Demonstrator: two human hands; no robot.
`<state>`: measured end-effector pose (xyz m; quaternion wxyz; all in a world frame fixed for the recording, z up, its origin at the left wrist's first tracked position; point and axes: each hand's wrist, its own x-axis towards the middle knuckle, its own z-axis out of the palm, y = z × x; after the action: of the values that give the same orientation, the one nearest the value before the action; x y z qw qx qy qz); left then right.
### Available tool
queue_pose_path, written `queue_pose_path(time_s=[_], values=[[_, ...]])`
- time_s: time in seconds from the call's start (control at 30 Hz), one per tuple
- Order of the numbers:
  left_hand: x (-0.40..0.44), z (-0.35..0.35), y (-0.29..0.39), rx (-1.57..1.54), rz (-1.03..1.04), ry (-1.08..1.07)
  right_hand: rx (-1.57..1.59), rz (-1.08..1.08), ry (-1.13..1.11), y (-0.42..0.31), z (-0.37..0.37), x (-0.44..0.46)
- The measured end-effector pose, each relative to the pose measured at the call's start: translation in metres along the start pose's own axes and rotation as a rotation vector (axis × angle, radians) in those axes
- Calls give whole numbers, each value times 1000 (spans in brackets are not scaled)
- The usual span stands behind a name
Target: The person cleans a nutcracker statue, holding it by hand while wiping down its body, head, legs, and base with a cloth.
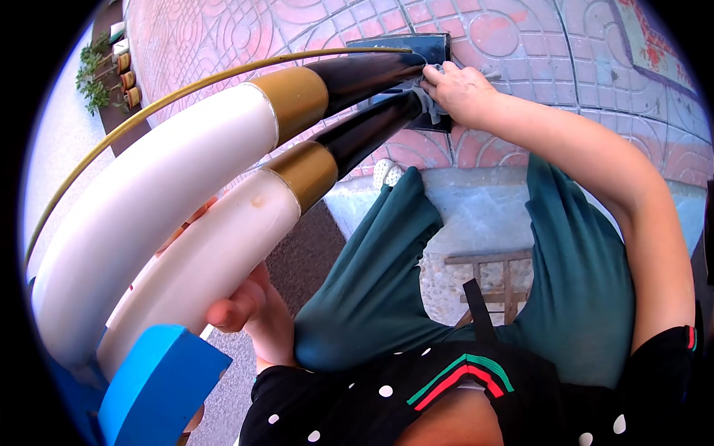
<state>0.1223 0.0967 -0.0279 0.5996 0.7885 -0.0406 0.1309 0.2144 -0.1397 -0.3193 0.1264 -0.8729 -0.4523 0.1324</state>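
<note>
Two thick curved white tubes run side by side, each with a gold band and a black tapering end. Where the black ends meet a dark rectangular plate, my right hand is closed on a grey cloth, pressed against them. My left hand grips the nearer tube from below; its thumb side shows under it, and fingertips appear in the gap between the tubes. A blue block-like part joins the tubes' lower end. What touches its underside is mostly hidden.
A thin gold rod arcs along the outer tube. Pink and grey patterned paving lies ahead, with a patterned mat at right. Potted plants stand far left. A wooden frame shows between my legs.
</note>
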Motion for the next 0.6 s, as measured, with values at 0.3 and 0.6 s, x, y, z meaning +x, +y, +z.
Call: queue_pose_path(time_s=[0.3, 0.6], values=[[4, 0, -4, 15, 33, -38, 135, -128, 22, -30, 22, -39], [3, 0, 0, -15, 29, -28, -72, -31, -32, 3, -7, -8]])
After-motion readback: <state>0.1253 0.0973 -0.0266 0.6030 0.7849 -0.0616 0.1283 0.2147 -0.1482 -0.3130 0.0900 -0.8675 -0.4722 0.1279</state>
